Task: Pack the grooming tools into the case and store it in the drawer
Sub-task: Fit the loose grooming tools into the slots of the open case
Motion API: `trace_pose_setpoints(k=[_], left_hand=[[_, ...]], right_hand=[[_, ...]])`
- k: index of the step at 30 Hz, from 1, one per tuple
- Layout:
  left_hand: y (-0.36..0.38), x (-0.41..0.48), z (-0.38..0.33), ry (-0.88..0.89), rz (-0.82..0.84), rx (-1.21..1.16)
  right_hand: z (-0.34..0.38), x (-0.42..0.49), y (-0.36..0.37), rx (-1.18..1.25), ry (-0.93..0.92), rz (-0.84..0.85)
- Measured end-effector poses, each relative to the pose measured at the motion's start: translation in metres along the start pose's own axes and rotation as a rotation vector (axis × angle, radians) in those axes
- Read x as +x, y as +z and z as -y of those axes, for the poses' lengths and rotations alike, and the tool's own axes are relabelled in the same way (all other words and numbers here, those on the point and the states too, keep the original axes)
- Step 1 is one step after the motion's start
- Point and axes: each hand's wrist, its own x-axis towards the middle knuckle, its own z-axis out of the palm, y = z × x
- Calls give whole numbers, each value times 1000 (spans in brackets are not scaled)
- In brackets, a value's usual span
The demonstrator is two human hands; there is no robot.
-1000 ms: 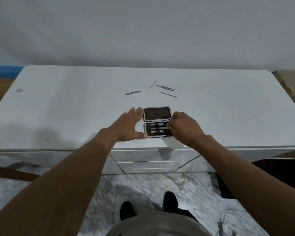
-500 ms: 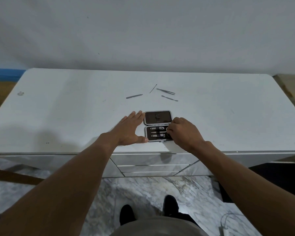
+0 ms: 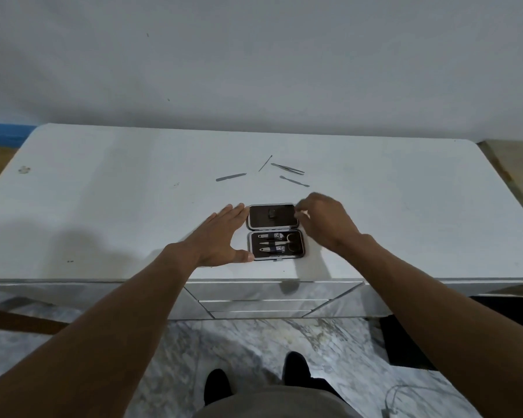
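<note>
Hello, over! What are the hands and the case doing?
Left hand flat beside open case, thumb at its near corner. Right hand at its far right edge, blurred, grip unclear. Four loose tools beyond case, unpacked.

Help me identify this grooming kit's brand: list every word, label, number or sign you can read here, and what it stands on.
No text can be read anywhere in this view.
Open case: plain dark lining; the small tab in its lid is too small to tell.
Packed tools: any engraving is too small to read.
Loose tools on the table: no marks visible.
</note>
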Motion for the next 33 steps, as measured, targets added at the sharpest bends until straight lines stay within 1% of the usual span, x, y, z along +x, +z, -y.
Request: trace_pose_setpoints(k=[1,3,7,9,14,20,24,27,33], left_hand=[[0,0,0,-3,-2,-5],[1,0,0,-8,-3,-11],[2,1,1,-13,-4,-16],[2,2,1,-17,1,-16],[3,1,0,-19,-15,-21],[6,2,3,-16,-12,-10],[7,2,4,-8,-17,-15],[7,3,5,-1,-21,-24],[6,2,6,10,-18,-20]], right_hand=[[-4,11,-2,-1,51,-7],[-7,32,-1,-41,95,41],[-7,53,5,-121,51,122],[-7,56,6,-157,40,115],[-9,60,4,-192,90,46],[-7,59,-1,-105,226,66],[-8,54,-4,-59,328,112],[-10,48,-2,1,413,102],[-8,44,4,27,458,94]])
